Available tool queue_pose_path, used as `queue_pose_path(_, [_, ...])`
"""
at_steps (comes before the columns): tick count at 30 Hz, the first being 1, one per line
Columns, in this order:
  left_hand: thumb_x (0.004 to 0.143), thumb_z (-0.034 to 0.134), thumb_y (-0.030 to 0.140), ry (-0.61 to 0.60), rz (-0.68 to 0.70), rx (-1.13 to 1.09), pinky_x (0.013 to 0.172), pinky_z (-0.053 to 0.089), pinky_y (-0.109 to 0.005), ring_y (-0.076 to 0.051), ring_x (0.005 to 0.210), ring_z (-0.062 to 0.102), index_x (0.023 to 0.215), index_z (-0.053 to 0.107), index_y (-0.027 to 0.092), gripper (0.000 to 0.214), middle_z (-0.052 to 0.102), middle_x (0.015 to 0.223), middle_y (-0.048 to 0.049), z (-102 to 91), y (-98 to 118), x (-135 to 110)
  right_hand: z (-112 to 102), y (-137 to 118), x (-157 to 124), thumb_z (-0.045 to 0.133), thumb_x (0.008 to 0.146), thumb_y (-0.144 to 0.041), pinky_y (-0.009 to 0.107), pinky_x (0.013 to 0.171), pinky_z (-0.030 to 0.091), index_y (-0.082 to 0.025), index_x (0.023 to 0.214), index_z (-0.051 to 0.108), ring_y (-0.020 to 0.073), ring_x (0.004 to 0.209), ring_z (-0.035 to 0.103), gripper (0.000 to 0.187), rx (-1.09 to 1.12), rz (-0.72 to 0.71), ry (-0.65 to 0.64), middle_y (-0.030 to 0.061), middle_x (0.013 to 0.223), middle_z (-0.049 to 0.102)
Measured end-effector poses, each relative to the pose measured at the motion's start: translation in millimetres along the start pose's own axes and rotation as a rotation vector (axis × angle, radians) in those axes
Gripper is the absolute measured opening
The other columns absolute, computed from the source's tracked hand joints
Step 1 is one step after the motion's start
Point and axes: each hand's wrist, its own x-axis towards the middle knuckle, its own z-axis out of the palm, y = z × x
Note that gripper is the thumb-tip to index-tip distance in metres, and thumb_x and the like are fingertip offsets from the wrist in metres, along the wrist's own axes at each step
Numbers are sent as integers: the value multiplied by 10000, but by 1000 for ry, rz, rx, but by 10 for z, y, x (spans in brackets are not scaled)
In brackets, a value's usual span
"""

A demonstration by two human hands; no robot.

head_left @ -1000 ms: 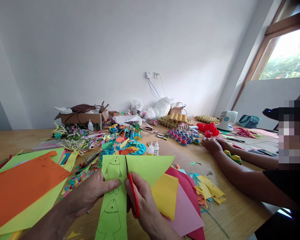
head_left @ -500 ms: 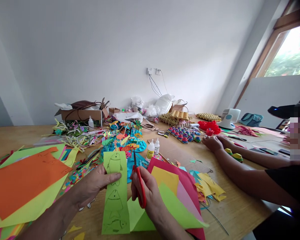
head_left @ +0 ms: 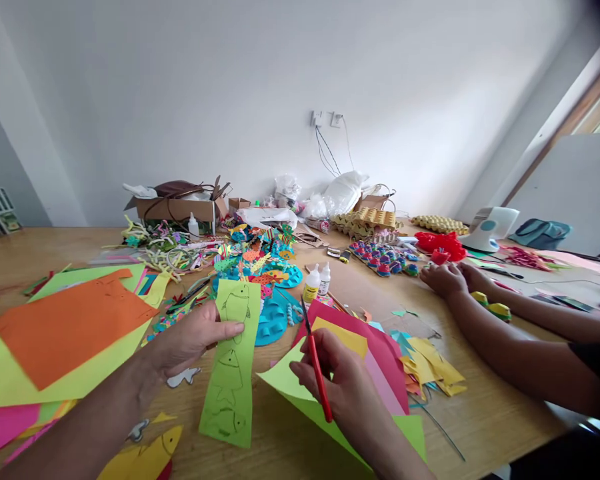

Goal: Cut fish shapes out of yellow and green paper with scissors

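Observation:
My left hand [head_left: 193, 337] pinches the left edge of a green paper strip [head_left: 229, 380], thumb on its front. Several fish are drawn in dark line down the strip. In my right hand [head_left: 335, 373] is a pair of red-handled scissors [head_left: 320, 377], the blades pointing up and away, apart from the strip. Below that hand lies a bent light-green sheet [head_left: 305, 400], on top of yellow, pink and red paper [head_left: 390, 353]. A yellow paper fish [head_left: 150, 457] rests on the table near my left forearm.
Orange paper [head_left: 75, 327] lies on green sheets at the left. Glue bottles [head_left: 311, 285] stand beyond the scissors, near colourful paper fish [head_left: 253, 267] on blue pieces. At the right, another person's hands [head_left: 445, 280] are by a red object [head_left: 440, 248]; yellow scraps [head_left: 430, 363] lie nearer.
My right hand and the scissors have moved right, away from the green strip. The strip's lower end now swings left. The view has turned slightly left, and the yellow fish has come into sight.

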Motion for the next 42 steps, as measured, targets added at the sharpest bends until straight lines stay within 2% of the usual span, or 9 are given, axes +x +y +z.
queue_pose_path(6, [744, 717, 204, -9, 77, -3, 765, 528, -252, -195, 961, 649, 1175, 565, 294, 466, 695, 1100, -17, 18, 76, -8, -92, 172, -321, 720, 672, -132, 253, 551, 298, -182, 909, 536, 217, 676, 574, 304, -606, 29, -159, 43, 781, 654])
queue_pose_path(12, [742, 714, 228, 153, 197, 54, 512, 532, -208, -142, 588, 649, 1417, 148, 429, 903, 684, 749, 56, 23, 173, -23, 100, 534, -656, 841, 571, -339, 267, 577, 343, -193, 899, 550, 222, 672, 636, 462, -669, -233, -302, 24, 835, 693])
queue_pose_path(15, [717, 730, 268, 174, 159, 84, 496, 525, -200, -127, 556, 629, 1296, 451, 367, 650, 676, 740, 40, -14, 179, -21, 62, 590, -705, 821, 603, -347, 276, 598, 358, -197, 896, 568, 229, 696, 645, 416, -709, -269, -257, 30, 853, 696])
queue_pose_path(18, [695, 732, 313, 189, 85, 108, 449, 485, -171, -96, 493, 579, 975, 683, 248, 292, 664, 693, 24, -41, 165, -15, -106, 605, -620, 688, 752, -183, 291, 672, 389, -207, 946, 599, 236, 769, 652, 216, -757, -82, -111, 36, 868, 703])
queue_pose_path(21, [690, 725, 307, 179, 86, 108, 446, 455, -143, -83, 505, 554, 865, 714, 237, 189, 653, 659, 33, -50, 171, -5, -288, 631, -443, 557, 844, -140, 302, 697, 404, -176, 1004, 623, 260, 850, 653, 177, -871, 144, -47, 87, 935, 710])
queue_pose_path(24, [697, 715, 296, 148, 102, 132, 472, 447, -132, -82, 540, 547, 843, 727, 242, 157, 650, 656, 37, -61, 202, 5, -363, 667, -292, 524, 854, -124, 291, 695, 409, -148, 1062, 620, 270, 915, 647, 231, -948, 224, -64, 126, 992, 702])
queue_pose_path(31, [702, 710, 324, 150, 73, 198, 482, 420, -129, -94, 580, 538, 834, 736, 240, 158, 645, 678, 29, -86, 200, -48, -310, 704, -235, 507, 841, -104, 312, 651, 381, -113, 940, 632, 303, 839, 651, 161, -979, 242, -69, 165, 904, 699])
queue_pose_path(35, [700, 716, 313, 170, 41, 176, 460, 421, -149, -103, 547, 540, 823, 736, 236, 147, 648, 657, 17, -69, 178, -102, -347, 665, -223, 488, 801, -34, 255, 576, 336, -132, 910, 592, 240, 783, 641, 180, -928, 228, -46, 126, 864, 698])
queue_pose_path(42, [705, 705, 242, 185, 21, 23, 464, 456, -157, -95, 513, 580, 825, 723, 200, 129, 677, 641, 14, -53, 237, -150, -777, 455, -146, 490, 769, -84, 215, 527, 342, -182, 790, 538, 149, 627, 560, 111, -775, 133, 28, 9, 706, 637])
